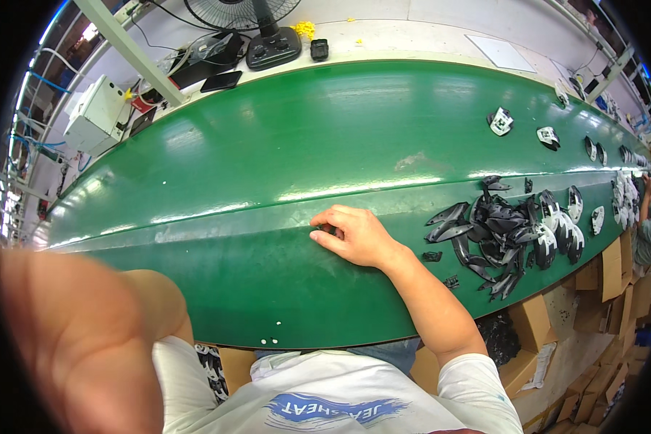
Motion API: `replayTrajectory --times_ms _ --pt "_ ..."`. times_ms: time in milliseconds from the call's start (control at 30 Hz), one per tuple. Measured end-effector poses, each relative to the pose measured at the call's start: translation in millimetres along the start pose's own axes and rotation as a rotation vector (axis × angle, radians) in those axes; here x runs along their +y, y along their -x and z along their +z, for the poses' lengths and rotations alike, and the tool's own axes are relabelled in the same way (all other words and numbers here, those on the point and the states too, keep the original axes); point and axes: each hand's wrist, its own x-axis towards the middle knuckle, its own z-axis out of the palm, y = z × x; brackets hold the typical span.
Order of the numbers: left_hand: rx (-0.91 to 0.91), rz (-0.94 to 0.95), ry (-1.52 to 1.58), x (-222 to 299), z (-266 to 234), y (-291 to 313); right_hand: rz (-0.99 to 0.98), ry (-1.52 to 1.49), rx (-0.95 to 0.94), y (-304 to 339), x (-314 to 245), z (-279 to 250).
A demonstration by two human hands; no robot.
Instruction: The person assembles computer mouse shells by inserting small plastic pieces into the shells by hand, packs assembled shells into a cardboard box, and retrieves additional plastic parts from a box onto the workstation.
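Note:
My left hand (79,340) looms large and blurred at the left, raised close to the camera; its fingers cannot be made out. Over the middle of the green work surface (231,282), my right hand (351,235) has loosely curled fingers, with thumb and forefinger apart. A dark patch shows in that gap, and I make out no held part there. To the right of this hand lies a heap of curved black plastic parts (503,224). Several black-and-white plastic pieces (550,228) lie against the heap's right side.
Single black-and-white pieces (500,121) are spread along the far right. A desk fan (271,47) stands on the white ledge (412,43) behind. Cardboard boxes (532,336) stand below the right front edge. Another person's arm (647,199) shows at the far right.

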Motion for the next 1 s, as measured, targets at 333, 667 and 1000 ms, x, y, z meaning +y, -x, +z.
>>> replayTrajectory --times_ms 333,667,1000 --pt "0.025 0.159 0.129 49 -44 24 0.017 -0.048 -0.047 -5 0 -9" --pt "0.388 0.590 -0.097 47 46 -50 0.086 0.033 -0.059 18 4 2" --pt "0.419 0.447 0.065 24 -9 14 0.058 -0.009 0.008 3 6 0"
